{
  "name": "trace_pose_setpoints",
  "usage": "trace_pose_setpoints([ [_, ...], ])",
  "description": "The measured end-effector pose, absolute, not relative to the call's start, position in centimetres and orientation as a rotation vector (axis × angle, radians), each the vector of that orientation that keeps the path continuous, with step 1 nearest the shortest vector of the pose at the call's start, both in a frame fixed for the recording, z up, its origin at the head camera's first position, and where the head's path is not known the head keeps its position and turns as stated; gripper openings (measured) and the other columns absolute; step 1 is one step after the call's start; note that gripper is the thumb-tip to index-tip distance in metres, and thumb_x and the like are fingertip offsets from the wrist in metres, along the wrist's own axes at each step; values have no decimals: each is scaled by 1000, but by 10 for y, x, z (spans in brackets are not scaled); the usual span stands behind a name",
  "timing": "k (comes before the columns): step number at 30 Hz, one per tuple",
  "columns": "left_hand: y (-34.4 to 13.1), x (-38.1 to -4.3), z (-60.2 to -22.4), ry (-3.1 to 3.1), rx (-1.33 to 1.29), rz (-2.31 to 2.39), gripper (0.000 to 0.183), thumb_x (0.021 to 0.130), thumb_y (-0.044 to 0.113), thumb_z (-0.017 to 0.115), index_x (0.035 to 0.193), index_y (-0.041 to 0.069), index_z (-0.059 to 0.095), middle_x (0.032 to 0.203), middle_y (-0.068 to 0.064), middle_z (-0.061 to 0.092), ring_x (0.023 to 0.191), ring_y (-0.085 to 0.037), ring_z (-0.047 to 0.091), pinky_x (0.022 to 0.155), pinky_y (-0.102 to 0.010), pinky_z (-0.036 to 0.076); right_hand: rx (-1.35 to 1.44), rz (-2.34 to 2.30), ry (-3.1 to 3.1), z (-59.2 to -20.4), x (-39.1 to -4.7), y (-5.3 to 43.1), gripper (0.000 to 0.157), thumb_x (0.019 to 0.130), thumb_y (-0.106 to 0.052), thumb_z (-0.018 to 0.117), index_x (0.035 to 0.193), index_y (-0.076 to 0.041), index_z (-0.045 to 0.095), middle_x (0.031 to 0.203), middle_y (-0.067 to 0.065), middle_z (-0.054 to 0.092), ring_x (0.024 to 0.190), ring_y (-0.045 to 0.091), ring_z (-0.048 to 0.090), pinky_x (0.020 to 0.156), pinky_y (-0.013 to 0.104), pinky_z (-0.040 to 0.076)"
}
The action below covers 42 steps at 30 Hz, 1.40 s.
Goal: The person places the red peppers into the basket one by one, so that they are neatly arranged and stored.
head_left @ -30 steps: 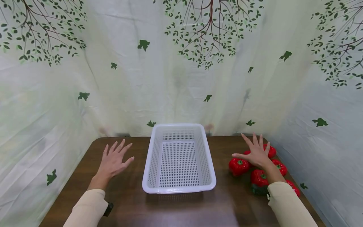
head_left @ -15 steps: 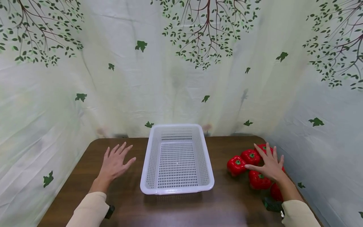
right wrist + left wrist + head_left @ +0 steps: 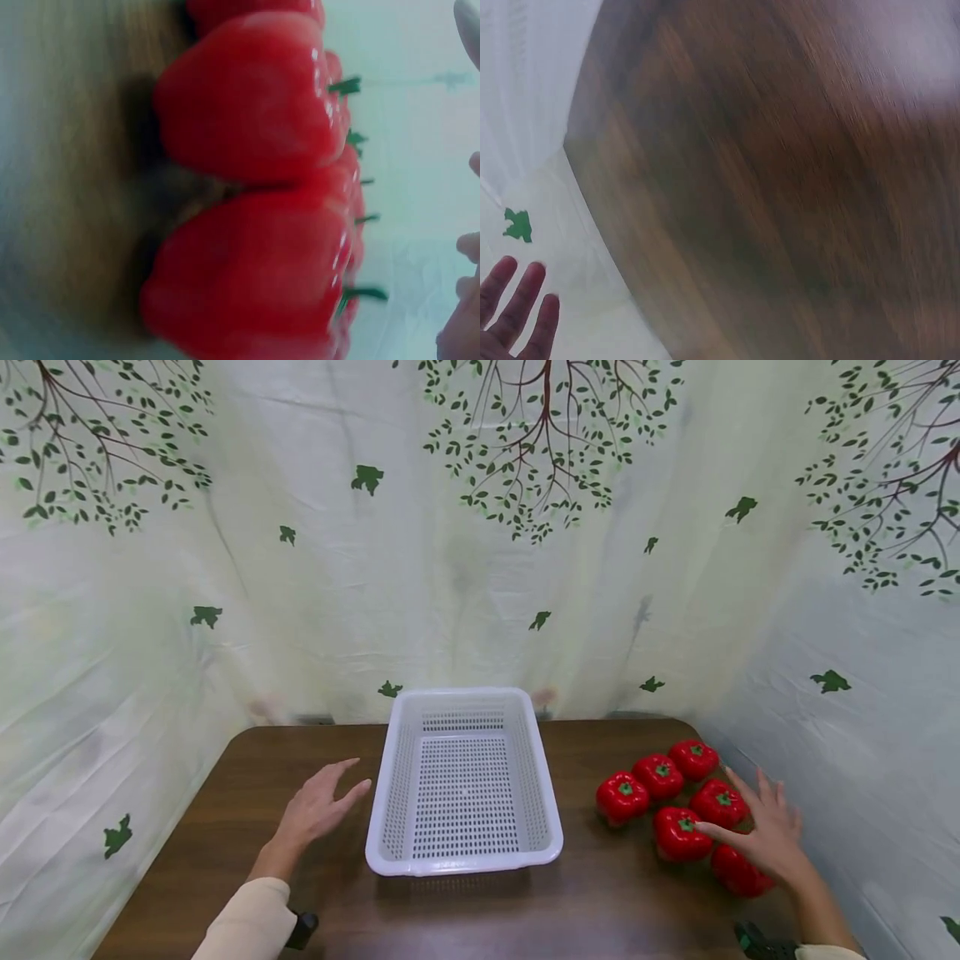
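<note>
Several red bell peppers with green stems stand grouped on the right of the table, among them a front-left pepper (image 3: pixel 677 837) and the nearest one (image 3: pixel 737 870). Over the right side of this group my right hand (image 3: pixel 772 835) hovers, its fingers spread and holding nothing. The right wrist view shows two peppers close up, a pepper (image 3: pixel 247 97) beside another pepper (image 3: pixel 247 277), with fingertips at the right edge. Left of the white plastic basket (image 3: pixel 378 827), my left hand (image 3: pixel 311 806) is raised with its fingers extended, apart from the basket rim.
The brown wooden table (image 3: pixel 600 910) has rounded far corners. A pale curtain (image 3: pixel 465 568) printed with branches and leaves hangs close behind it and along both sides.
My right hand has moved right and toward me, uncovering more of the peppers. My left hand has turned and shifted slightly toward the basket. The head view has shifted slightly.
</note>
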<state>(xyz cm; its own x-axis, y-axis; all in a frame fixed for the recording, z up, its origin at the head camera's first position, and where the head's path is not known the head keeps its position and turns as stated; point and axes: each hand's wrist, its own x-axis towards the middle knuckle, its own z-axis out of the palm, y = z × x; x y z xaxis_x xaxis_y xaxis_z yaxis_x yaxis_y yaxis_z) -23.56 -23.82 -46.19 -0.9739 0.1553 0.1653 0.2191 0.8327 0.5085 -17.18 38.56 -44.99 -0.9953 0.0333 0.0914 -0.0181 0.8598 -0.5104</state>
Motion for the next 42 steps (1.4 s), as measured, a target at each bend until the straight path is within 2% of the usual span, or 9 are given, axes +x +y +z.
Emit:
trace_pose_setpoints([
  [5, -232, -233, -461, -2906, -238, -1002, 62, 97, 43, 53, 141, 1, 42, 136, -28, 49, 111, -44, 58, 89, -58, 48, -1, 860, -2894, -455, -161, 399, 99, 83, -45, 68, 154, -8, 10, 152, 36, -7, 134, 60, -13, 90, 84, 1],
  [13, -224, -230, -465, -2906, -164, -1199, 58, 96, 35, 58, 140, 0, 42, 126, -27, 56, 105, -40, 62, 82, -48, 53, -31, 1010, -2847, -467, -148, 407, 95, 84, -34, 70, 153, -1, 12, 150, 40, 1, 133, 62, 0, 87, 83, 13],
  [20, -214, -226, -473, -2863, -63, -1367, 57, 95, 28, 61, 138, -5, 43, 119, -25, 61, 98, -35, 64, 76, -41, 55, -105, 1137, -2769, -485, -140, 407, 96, 83, -25, 74, 150, 5, 12, 147, 40, 15, 130, 60, 16, 88, 79, 25],
  [23, -209, -225, -475, -2818, -33, -1479, 57, 95, 25, 61, 137, -10, 43, 112, -25, 63, 91, -30, 66, 76, -40, 56, -210, 1185, -2799, -491, -136, 407, 100, 85, -30, 73, 151, 4, 5, 146, 40, 14, 128, 59, 18, 90, 78, 27],
  [27, -206, -224, -477, -2773, 17, -1615, 54, 96, 22, 60, 136, -9, 43, 105, -20, 64, 83, -26, 67, 78, -42, 56, -320, 1282, -2810, -497, -132, 407, 104, 87, -33, 71, 151, 3, -3, 147, 40, 12, 128, 58, 20, 93, 71, 36],
  [30, -203, -223, -476, -2746, 42, -1702, 52, 96, 22, 59, 136, -9, 45, 102, -18, 64, 83, -26, 66, 79, -43, 56, -395, 1315, -2803, -501, -131, 406, 107, 87, -35, 71, 151, 2, -5, 146, 39, 14, 126, 56, 24, 90, 65, 43],
  [36, -198, -222, -473, -2689, 98, -1856, 48, 98, 22, 57, 134, -9, 48, 107, -20, 63, 88, -24, 64, 83, -43, 55, -554, 1392, -2773, -507, -133, 404, 110, 87, -40, 71, 151, 0, -9, 148, 36, 13, 129, 53, 25, 92, 60, 46],
  [42, -196, -223, -474, -2659, 118, -1894, 43, 98, 17, 55, 131, -11, 50, 114, -24, 62, 91, -24, 64, 84, -42, 55, -638, 1370, -2756, -513, -134, 403, 109, 86, -41, 71, 150, 6, -3, 145, 38, 15, 124, 53, 29, 90, 56, 49],
])
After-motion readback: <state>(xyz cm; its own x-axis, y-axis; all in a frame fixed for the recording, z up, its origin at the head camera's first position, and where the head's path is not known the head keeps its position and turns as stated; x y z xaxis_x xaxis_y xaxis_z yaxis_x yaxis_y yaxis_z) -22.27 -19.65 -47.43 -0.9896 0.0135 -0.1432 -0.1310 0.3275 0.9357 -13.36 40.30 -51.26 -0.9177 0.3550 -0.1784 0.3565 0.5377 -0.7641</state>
